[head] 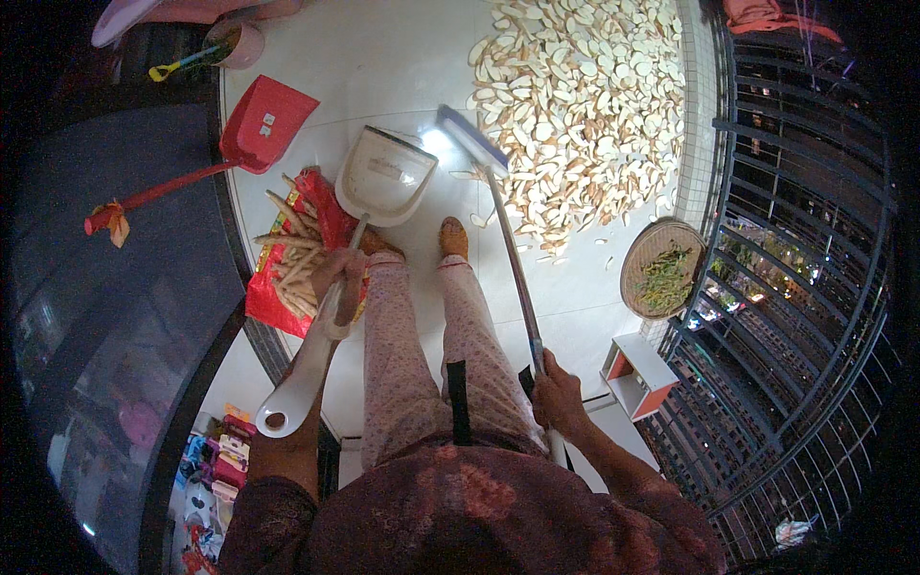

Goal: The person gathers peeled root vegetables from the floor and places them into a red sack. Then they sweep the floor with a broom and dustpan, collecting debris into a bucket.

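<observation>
My left hand grips the white handle of a long-handled dustpan, whose pan is low over the tiled floor in front of my feet. In my right hand is the metal pole of a broom. The broom's blue and white head rests at the left edge of a wide spread of sliced pale roots or tubers with brown skins. A few loose slices lie between the broom and my foot. Whether the pan touches the floor I cannot tell.
A red bag with long pale roots lies by my left foot. Further left is a red dustpan. At right are a round woven tray of green leaves, a small open box and a metal railing. A pink bucket stands far left.
</observation>
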Demonstrator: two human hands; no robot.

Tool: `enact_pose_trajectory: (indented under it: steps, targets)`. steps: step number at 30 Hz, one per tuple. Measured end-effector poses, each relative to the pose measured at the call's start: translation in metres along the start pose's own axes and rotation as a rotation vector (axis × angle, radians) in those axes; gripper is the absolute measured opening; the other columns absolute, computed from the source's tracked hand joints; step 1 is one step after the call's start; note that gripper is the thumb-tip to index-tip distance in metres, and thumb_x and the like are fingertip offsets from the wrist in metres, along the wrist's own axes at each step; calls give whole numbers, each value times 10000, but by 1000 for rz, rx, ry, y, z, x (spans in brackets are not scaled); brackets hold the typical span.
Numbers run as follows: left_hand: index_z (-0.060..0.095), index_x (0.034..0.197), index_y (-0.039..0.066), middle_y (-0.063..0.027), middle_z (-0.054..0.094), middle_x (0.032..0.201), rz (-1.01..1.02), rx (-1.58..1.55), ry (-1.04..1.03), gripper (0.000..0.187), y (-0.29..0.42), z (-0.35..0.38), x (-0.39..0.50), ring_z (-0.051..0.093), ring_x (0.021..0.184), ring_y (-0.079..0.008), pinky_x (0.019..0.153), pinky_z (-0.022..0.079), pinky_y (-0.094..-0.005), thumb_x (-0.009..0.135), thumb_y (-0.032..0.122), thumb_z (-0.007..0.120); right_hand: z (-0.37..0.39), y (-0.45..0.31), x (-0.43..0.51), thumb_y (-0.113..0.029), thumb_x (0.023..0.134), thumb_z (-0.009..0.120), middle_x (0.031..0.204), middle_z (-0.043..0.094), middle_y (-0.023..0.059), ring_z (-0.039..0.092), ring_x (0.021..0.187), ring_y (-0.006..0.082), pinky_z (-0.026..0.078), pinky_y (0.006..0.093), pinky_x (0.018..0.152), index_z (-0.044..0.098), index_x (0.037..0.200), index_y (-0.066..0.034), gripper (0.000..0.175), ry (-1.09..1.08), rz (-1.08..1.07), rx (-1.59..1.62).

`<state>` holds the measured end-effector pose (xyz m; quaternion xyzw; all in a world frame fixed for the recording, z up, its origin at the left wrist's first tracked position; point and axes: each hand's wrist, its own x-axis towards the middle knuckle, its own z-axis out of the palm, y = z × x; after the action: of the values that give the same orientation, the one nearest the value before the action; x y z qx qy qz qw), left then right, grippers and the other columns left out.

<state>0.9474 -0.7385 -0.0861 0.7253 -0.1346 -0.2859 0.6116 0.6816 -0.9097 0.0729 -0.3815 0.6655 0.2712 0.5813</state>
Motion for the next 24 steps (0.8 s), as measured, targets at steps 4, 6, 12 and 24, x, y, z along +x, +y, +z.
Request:
enact_pose_trajectory:
  steps: [4, 6, 12, 24]
  targets:
    - [546, 742, 4, -54, 546, 722, 34, 159, -71, 159, 1, -6, 2, 508, 675, -124, 623, 411, -255, 864, 97, 503, -9, 16, -14, -179, 855, 472, 571, 479, 50, 468, 447, 116, 425, 275, 415, 347, 1294, -108, 462, -11, -390, -274]
    - [560, 753, -2, -102, 599, 818, 12, 92, -91, 198, 1, -7, 1, 568, 796, -181, 741, 457, -311, 865, 155, 512, -10, 13, -3, -174, 861, 463, 566, 467, 33, 454, 445, 102, 412, 268, 406, 334, 1311, -115, 472, 10, -321, -209]
    - [566, 764, 0, -106, 605, 829, -167, 66, -71, 171, 2, -8, -3, 571, 785, -184, 743, 457, -309, 853, 138, 517, -1, -22, 57, -107, 865, 415, 606, 459, 42, 434, 443, 103, 408, 255, 414, 340, 1280, 2, 436, -76, -281, -47]
    - [590, 828, 3, -45, 564, 710, 51, 220, -20, 221, 5, -5, -3, 549, 616, -117, 549, 435, -242, 887, 194, 494, -35, 68, 22, -40, 757, 509, 600, 523, 100, 538, 474, 256, 458, 361, 452, 356, 1229, -42, 496, -21, -715, -700]
